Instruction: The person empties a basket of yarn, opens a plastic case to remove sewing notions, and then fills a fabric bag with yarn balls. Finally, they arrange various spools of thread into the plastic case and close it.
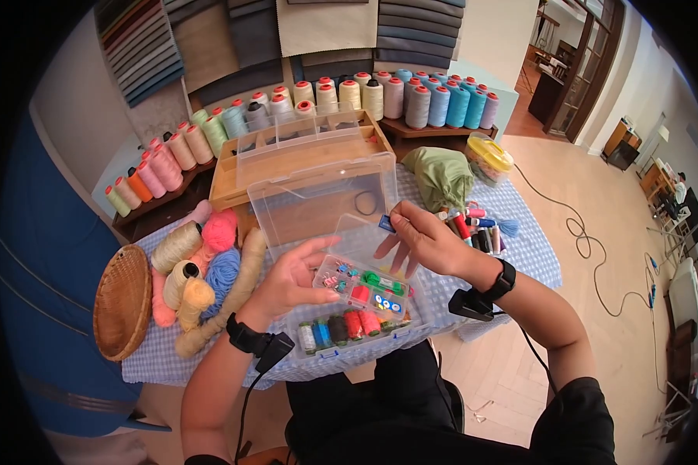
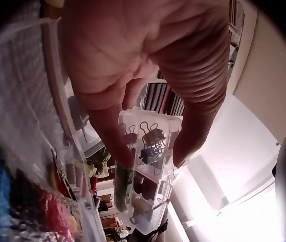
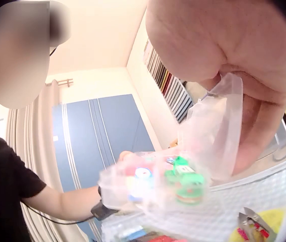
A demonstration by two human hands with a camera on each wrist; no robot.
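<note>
Blue-checked cloth (image 1: 531, 252) covered the table, with rows of thread cones (image 1: 438, 105) behind it. Over a larger clear box (image 1: 364, 346) holding thread spools (image 1: 337, 329), the small compartment box (image 1: 349, 301) sat in the left hand (image 1: 291, 279), gripped between thumb and fingers at opposite sides. Its translucent lid (image 3: 218, 131) stood raised by the right hand (image 1: 425, 236), which pinched a small dark-blue piece (image 1: 386, 223) between thumb and finger — what that piece was, I couldn't tell. The small box looked light and stiff, probably slippery under dry fingers, and its thin plastic seemed likelier to crack than bend. Binder clips (image 2: 153, 136) and other bits lay in the compartments, so tipping would probably have shifted them — best held by the side walls, kept level, with no strain put on the lid.
</note>
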